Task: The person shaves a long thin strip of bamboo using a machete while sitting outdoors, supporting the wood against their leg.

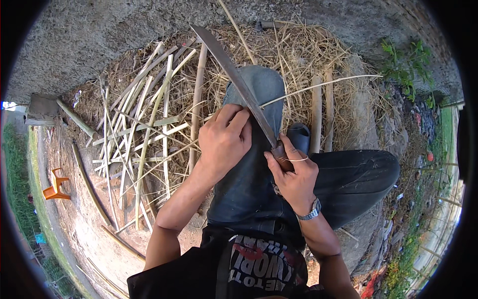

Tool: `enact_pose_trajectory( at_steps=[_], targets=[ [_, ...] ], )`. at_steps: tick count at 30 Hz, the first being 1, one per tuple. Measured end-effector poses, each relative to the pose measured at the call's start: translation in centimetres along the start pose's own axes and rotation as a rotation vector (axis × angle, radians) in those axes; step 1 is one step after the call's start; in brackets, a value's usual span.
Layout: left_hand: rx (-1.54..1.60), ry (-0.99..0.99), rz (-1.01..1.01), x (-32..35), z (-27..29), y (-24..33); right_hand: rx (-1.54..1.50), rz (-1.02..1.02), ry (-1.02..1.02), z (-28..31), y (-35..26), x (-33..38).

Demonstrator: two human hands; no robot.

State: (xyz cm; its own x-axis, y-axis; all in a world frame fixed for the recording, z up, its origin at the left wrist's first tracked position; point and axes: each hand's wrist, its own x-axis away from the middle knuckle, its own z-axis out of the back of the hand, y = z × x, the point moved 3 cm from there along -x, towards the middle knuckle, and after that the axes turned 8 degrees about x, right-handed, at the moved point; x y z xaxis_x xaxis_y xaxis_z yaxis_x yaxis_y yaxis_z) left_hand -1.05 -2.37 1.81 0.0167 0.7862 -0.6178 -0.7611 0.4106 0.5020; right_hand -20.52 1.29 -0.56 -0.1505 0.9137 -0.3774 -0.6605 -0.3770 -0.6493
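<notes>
My right hand (295, 177) is closed round the wooden handle of a machete (233, 72). Its long dark blade slants up and to the left, across my raised knee. Over my thigh, my left hand (226, 134) has its fingers curled beside the blade, pinching a thin bamboo strip (323, 86). That strip passes by the blade and bends away to the right, its far end free in the air. The part inside my left fingers is hidden.
To the left lies a loose pile of split bamboo strips (167, 114). Curly shavings (308, 55) cover the ground ahead, with bamboo poles (316, 114) among them. A rough concrete wall (124, 25) stands at the back. An orange plastic chair (57, 185) is far left.
</notes>
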Motion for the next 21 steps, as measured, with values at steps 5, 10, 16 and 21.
enact_pose_trajectory(
  at_steps=[5, 10, 16, 21],
  targets=[
    [-0.003, -0.007, -0.005, 0.0, -0.2, 0.2, 0.008, 0.017, 0.005, 0.3, 0.2, 0.0],
    [-0.043, -0.037, -0.023, 0.2, 0.0, 0.3, 0.029, -0.006, -0.023, 0.4, 0.3, 0.2],
    [-0.041, 0.014, -0.046, 0.1, -0.5, 0.4, 0.172, 0.046, 0.023, -1.0, 1.0, -1.0],
    [-0.021, 0.054, -0.02, 0.3, -0.4, 0.0, 0.169, 0.161, 0.061, -1.6, 1.6, -1.6]
  ],
)
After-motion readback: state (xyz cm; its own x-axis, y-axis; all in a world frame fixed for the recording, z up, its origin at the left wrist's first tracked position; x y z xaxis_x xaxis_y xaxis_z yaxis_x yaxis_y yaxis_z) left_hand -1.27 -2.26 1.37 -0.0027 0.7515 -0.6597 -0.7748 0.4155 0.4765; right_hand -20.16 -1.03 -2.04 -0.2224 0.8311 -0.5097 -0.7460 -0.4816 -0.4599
